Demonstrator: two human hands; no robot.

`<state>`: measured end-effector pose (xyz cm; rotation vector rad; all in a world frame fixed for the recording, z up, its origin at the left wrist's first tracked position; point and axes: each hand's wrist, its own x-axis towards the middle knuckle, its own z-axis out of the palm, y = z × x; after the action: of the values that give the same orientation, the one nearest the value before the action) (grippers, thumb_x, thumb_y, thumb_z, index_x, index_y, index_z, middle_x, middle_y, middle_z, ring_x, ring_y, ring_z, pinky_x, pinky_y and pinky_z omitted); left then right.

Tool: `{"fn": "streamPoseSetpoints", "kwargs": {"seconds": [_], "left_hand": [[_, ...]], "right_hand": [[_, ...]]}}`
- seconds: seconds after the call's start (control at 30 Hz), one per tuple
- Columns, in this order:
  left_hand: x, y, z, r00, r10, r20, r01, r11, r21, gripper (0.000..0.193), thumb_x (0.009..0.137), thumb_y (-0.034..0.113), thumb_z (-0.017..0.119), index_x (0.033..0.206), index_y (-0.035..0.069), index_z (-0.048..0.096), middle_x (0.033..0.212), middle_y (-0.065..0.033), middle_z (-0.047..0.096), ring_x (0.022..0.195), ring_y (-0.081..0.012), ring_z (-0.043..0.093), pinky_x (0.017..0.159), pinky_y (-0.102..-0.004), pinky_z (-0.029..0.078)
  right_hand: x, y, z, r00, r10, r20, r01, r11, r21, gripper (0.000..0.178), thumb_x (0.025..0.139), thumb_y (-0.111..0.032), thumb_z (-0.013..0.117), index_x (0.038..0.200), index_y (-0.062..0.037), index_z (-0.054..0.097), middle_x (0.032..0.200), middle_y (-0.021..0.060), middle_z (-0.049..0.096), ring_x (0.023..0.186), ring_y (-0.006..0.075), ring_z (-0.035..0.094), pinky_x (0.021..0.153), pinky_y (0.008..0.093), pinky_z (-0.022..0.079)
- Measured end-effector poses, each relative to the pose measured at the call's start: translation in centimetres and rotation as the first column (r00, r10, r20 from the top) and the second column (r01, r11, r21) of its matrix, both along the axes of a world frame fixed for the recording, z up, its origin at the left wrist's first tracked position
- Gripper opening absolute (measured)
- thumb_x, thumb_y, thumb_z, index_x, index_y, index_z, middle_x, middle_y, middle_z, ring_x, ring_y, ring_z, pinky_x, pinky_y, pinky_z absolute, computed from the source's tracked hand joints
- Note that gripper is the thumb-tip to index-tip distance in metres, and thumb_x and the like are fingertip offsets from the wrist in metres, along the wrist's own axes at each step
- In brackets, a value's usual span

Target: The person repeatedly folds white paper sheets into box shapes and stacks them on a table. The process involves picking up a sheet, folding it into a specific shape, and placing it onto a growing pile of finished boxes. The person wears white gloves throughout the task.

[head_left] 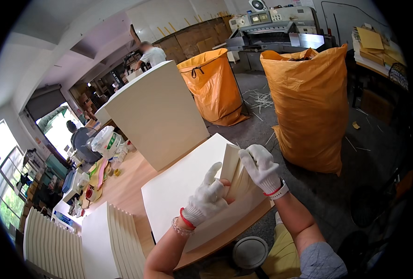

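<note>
A large stack of white paper sheets point(183, 179) lies on the table in front of me, its near right corner lifted and fanned. My right hand point(261, 168), in a white glove with a red cuff, is closed on the raised edge of the sheets. Lower down the same edge, my left hand point(207, 194) grips the sheets with bare fingertips poking out of its white glove; its index finger points up over the top sheet. How many sheets each hand holds is hidden.
Behind the stack stands a tall white paper block point(157, 114). Ridged paper piles point(118, 242) sit at the near left of the wooden table point(139, 169). Two orange sacks point(308, 107) point(213, 88) stand beyond. A round stool point(250, 252) is below the table edge; a person point(153, 56) works far off.
</note>
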<state>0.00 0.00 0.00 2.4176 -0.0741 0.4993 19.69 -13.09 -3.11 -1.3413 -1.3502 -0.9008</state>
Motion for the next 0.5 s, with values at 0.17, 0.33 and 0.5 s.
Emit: {"fn": "streamPoseSetpoints", "kwargs": {"seconds": [0.17, 0.33, 0.5], "left_hand": [[-0.1, -0.5, 0.5, 0.991, 0.047, 0.128, -0.066, 0.987, 0.148, 0.033, 0.075, -0.004, 0.074, 0.106, 0.002, 0.064, 0.146, -0.0326, 0.047, 0.127, -0.0427, 0.061, 0.092, -0.0428, 0.058], [-0.5, -0.7, 1.2, 0.999, 0.044, 0.029, -0.047, 0.992, 0.113, 0.047, 0.075, -0.006, 0.075, 0.120, 0.004, 0.066, 0.154, -0.0288, 0.040, 0.115, -0.0383, 0.066, 0.093, -0.0402, 0.056], [-0.2, 0.2, 0.5, 0.999, -0.010, 0.040, 0.002, 0.982, 0.187, 0.050, 0.074, -0.003, 0.081, 0.121, 0.007, 0.067, 0.160, -0.0262, 0.035, 0.110, -0.0366, 0.068, 0.093, -0.0390, 0.056]], "right_hand": [[-0.4, 0.1, 0.5, 0.998, 0.061, -0.034, -0.060, 0.998, 0.034, 0.017, 0.096, -0.002, 0.063, 0.114, -0.0023, 0.065, 0.081, 0.0113, 0.053, 0.070, 0.0306, 0.055, 0.061, 0.0407, 0.046], [-0.2, -0.2, 0.4, 0.996, 0.089, -0.029, -0.089, 0.996, 0.018, 0.017, 0.096, -0.002, 0.064, 0.112, -0.0017, 0.065, 0.081, 0.0115, 0.054, 0.070, 0.0308, 0.056, 0.061, 0.0413, 0.046], [-0.4, 0.2, 0.2, 0.950, 0.168, -0.265, -0.170, 0.985, 0.016, 0.008, 0.097, -0.005, 0.063, 0.103, -0.0022, 0.067, 0.080, 0.0112, 0.056, 0.071, 0.0304, 0.058, 0.062, 0.0418, 0.046]]}}
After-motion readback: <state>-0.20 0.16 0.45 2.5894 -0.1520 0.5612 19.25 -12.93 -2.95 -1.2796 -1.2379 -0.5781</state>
